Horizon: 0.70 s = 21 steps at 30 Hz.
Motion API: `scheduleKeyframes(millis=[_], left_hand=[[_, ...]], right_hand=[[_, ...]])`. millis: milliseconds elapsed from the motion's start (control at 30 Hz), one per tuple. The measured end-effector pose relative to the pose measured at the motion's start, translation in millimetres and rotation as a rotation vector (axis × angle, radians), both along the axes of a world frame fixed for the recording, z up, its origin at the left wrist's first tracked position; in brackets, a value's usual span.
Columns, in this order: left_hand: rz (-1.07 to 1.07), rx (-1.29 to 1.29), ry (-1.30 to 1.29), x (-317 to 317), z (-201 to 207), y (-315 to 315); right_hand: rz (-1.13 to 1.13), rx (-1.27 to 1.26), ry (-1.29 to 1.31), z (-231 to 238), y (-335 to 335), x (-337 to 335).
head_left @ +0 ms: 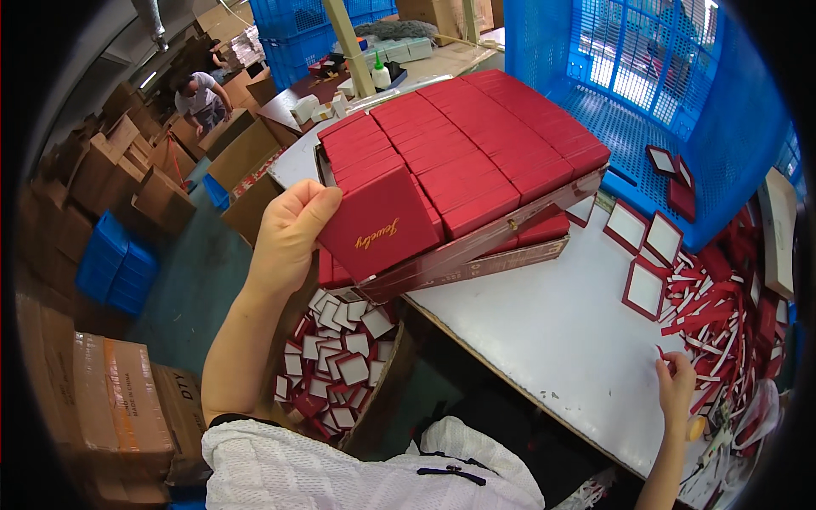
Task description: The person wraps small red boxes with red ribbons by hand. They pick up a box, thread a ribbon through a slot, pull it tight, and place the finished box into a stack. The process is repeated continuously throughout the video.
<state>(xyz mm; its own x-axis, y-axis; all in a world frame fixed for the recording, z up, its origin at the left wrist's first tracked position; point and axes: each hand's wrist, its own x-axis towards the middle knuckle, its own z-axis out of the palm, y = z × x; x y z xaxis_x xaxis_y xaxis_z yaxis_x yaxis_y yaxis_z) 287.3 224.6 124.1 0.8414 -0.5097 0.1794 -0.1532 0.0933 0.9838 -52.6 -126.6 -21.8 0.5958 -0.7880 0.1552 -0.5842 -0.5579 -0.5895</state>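
Observation:
My left hand (289, 229) is raised at the near left corner of the stacked cartons. Between its thumb and fingers it pinches a flat red square box piece (378, 223) with gold lettering, tilted toward me. Behind this piece, tight rows of matching red pieces (501, 153) fill a shallow carton (476, 229). My right hand (676, 387) is low over the right side of the white table (518, 331). Its fingers are curled together, with a tiny red bit (660, 349) showing at the tips. Several red-framed white squares (646, 287) lie beyond it.
Red and white strips (714, 314) are heaped along the table's right side. A blue plastic crate (629, 110) lies behind. Below the table edge, a carton holds loose red-and-white pieces (336, 361). Brown cartons (127, 408) stand at left; a person (202, 100) bends over boxes far back.

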Motion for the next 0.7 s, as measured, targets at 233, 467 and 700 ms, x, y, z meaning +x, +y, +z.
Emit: scheduleKeyframes(millis=[233, 467, 700], left_hand=[[0.007, 0.245, -0.33, -8, -12, 0], [0.108, -0.553, 0.01, 14, 10, 9], [0.517, -0.569, 0.17, 178, -9, 42]], right_hand=[[0.035, 0.029, -0.032, 3, 25, 2], [0.053, 0.086, -0.007, -7, 28, -8], [0.121, 0.149, -0.054, -15, 36, 7]])
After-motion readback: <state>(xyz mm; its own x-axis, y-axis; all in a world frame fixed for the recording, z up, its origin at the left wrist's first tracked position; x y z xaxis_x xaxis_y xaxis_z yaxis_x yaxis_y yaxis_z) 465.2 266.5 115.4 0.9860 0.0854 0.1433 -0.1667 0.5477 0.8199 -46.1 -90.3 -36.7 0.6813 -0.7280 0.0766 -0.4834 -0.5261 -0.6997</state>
